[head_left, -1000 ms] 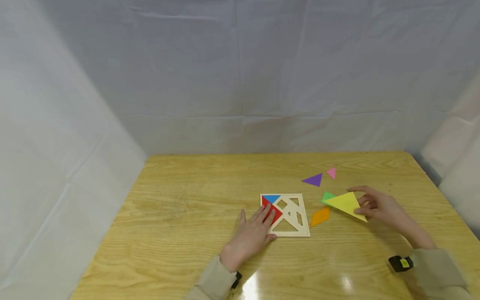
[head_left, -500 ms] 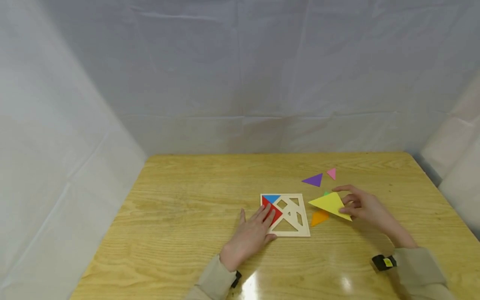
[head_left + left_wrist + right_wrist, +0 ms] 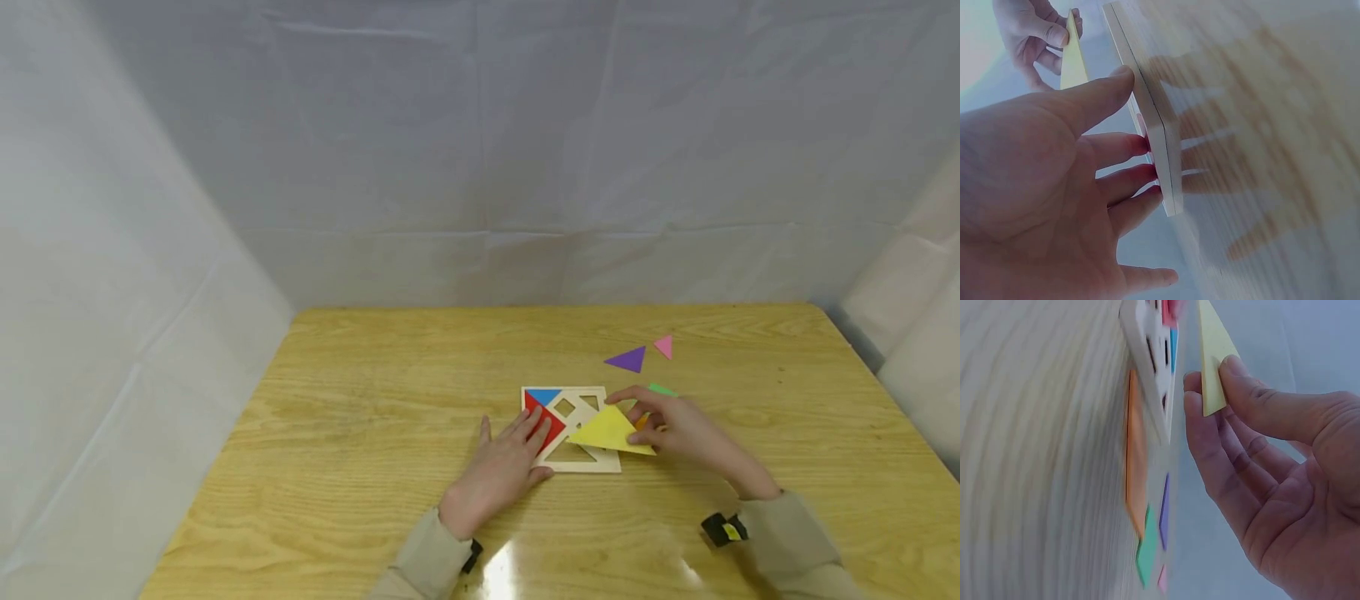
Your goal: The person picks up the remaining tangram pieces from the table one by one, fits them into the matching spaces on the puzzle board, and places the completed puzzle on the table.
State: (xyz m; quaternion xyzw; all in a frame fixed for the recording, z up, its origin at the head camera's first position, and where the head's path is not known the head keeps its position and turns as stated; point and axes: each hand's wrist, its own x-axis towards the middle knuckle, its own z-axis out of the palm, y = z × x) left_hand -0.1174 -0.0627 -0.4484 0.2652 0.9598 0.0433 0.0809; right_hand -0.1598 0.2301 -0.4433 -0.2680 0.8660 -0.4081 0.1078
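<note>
My left hand (image 3: 495, 477) lies with its fingers spread and nearly straight across the left side of a square wooden tangram board (image 3: 612, 465), fingertips on the red triangle (image 3: 554, 426). A blue triangle (image 3: 543, 397) fills the board's upper left corner. Between thumb and fingers, my right hand (image 3: 686, 433) pinches a large yellow triangle (image 3: 606, 430), tilted over the right half of the board. That triangle (image 3: 1212, 362) stands apart from the board's face in the right wrist view. It partly hides the board's cutouts in the head view.
Behind the right hand, an orange parallelogram (image 3: 1136, 456) and a green piece (image 3: 1147, 550) lie on the wooden table (image 3: 375, 400). Farther back are a purple triangle (image 3: 628, 359) and a small pink triangle (image 3: 664, 347). Pale cloth (image 3: 480, 167) hangs around the table.
My right hand has carried the yellow triangle leftward, from above the green and orange pieces to over the board. The left hand has stayed in place on the board.
</note>
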